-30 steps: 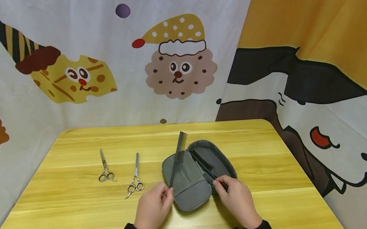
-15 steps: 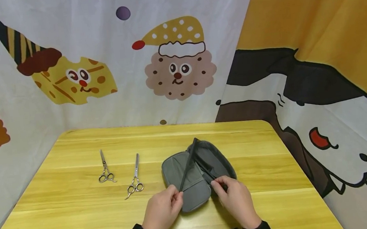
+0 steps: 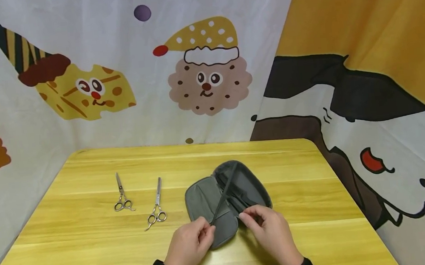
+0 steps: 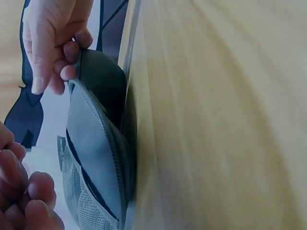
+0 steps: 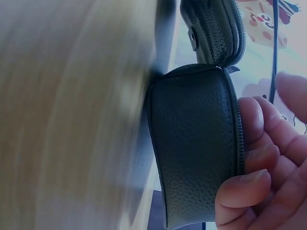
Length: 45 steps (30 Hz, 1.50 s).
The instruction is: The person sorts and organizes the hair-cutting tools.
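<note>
Pinching the near edge of the gray case (image 3: 199, 195) between curled fingers, your right hand (image 3: 271, 232) steadies it, while your left hand (image 3: 188, 243) grips one end of a dark comb (image 3: 224, 193), thumb against bent forefinger. The head view shows the comb nearly edge-on, slanting across the case's opening. Your left wrist view adds the mesh (image 4: 91, 206) and a small tag (image 4: 61, 153) on the case; your right wrist view adds the pebbled outer wall and the zipper (image 5: 239, 129).

Two pairs of scissors, one farther left (image 3: 121, 196) and one nearer the case (image 3: 158, 201), lie well clear of your fingers on the wooden counter (image 3: 93, 246), with printed fabric (image 3: 120, 133) behind. Your fingers hide the comb's near end and part of the case's rim. The case lies spread before you, right of the scissors: one half flat and pocketed, the other deep and hollow.
</note>
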### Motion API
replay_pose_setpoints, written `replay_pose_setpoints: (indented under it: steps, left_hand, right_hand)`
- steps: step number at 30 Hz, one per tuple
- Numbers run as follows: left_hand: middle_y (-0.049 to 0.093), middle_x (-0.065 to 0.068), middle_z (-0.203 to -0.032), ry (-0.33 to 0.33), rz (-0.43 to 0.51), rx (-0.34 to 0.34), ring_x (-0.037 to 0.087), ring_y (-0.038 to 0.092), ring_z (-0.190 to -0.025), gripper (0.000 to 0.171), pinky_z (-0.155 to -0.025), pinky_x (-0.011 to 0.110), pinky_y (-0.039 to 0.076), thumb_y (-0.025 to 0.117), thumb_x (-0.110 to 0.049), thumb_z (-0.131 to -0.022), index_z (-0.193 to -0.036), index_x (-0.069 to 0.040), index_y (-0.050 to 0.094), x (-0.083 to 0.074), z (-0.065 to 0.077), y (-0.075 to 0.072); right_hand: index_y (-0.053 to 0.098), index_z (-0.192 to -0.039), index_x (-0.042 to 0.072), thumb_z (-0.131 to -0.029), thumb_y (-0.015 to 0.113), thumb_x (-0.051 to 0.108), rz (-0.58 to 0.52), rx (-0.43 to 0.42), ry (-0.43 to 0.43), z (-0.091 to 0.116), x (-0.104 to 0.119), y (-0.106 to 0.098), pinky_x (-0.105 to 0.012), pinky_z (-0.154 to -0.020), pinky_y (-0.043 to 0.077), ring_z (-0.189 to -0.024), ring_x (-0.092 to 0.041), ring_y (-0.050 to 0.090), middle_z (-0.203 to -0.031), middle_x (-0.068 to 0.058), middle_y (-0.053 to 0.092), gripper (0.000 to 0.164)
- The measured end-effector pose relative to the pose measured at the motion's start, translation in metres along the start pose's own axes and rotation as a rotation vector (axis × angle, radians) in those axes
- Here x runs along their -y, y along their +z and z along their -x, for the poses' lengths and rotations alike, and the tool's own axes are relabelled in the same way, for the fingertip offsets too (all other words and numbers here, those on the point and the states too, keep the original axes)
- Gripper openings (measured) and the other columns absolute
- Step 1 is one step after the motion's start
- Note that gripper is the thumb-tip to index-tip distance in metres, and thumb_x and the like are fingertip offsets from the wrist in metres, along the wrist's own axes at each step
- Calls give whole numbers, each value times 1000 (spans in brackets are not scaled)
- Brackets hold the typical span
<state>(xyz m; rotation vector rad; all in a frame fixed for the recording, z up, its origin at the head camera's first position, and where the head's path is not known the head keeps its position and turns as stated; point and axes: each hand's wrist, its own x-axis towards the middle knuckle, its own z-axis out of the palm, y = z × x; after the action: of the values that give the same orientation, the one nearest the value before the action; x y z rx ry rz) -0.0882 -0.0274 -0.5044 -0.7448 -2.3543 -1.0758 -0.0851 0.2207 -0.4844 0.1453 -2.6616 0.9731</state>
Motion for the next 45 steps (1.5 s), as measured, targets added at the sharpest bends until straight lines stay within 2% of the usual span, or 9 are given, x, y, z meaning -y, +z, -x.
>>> replay_pose_setpoints:
  steps: [8, 14, 20, 24, 29, 33, 38, 45]
  left_hand:
    - [44, -18, -68, 54, 39, 86, -12, 32, -63, 32, -58, 3, 27, 83, -13, -92, -78, -24, 56, -4, 1, 0]
    - [51, -16, -69, 101, 58, 112, -11, 36, -64, 28, -59, 3, 29, 84, -17, -92, -80, -24, 60, -4, 3, 2]
    - [57, -18, -70, 102, 85, 165, -13, 40, -65, 25, -60, 3, 33, 83, -25, -95, -81, -27, 62, -2, 4, 3]
    - [58, -18, -70, 95, 89, 169, -13, 41, -65, 25, -60, 3, 34, 84, -26, -94, -80, -27, 63, -3, 4, 3]
    - [57, -18, -69, 76, 70, 172, -13, 41, -64, 27, -59, 3, 33, 86, -24, -93, -79, -27, 63, -3, 3, 1]
    - [55, -18, -69, 67, 46, 170, -13, 40, -64, 28, -59, 3, 32, 86, -24, -92, -79, -28, 62, -3, 3, 1]
    - [54, -18, -68, 70, 49, 170, -13, 40, -64, 29, -59, 3, 32, 87, -23, -91, -78, -28, 62, -3, 3, 1]
    - [53, -18, -68, 78, 39, 166, -13, 38, -64, 30, -58, 3, 31, 88, -22, -90, -77, -28, 62, -2, 3, 2]
  right_hand:
    - [76, -90, 32, -88, 88, 39, 16, 17, -37, 0, 0, -2, -18, -61, 47, -65, 8, 51, -82, 23, 66, 14]
    - [75, -86, 34, -88, 88, 38, 38, 5, -60, 2, -1, -2, -18, -59, 45, -64, 8, 49, -81, 20, 65, 15]
    - [81, -94, 33, -87, 90, 30, 41, -25, -85, 3, -1, 0, -19, -61, 47, -67, 9, 51, -86, 16, 73, 12]
    - [81, -94, 32, -87, 90, 28, 40, -24, -97, 3, -1, 0, -18, -59, 44, -64, 8, 48, -81, 17, 68, 12]
    - [82, -98, 31, -90, 86, 25, 0, 47, -79, 4, -2, -2, -19, -58, 39, -62, 6, 43, -75, 20, 57, 11]
    - [81, -101, 32, -93, 83, 29, -51, 125, -53, 4, -3, -3, -20, -61, 41, -66, 4, 46, -79, 21, 58, 9]
    - [79, -100, 34, -95, 81, 34, -72, 155, -30, 5, -4, -4, -20, -62, 41, -67, 2, 48, -79, 19, 58, 6]
    - [80, -105, 32, -99, 77, 36, -150, 193, -25, 5, -2, -6, -21, -62, 43, -68, -1, 51, -82, 17, 59, 7]
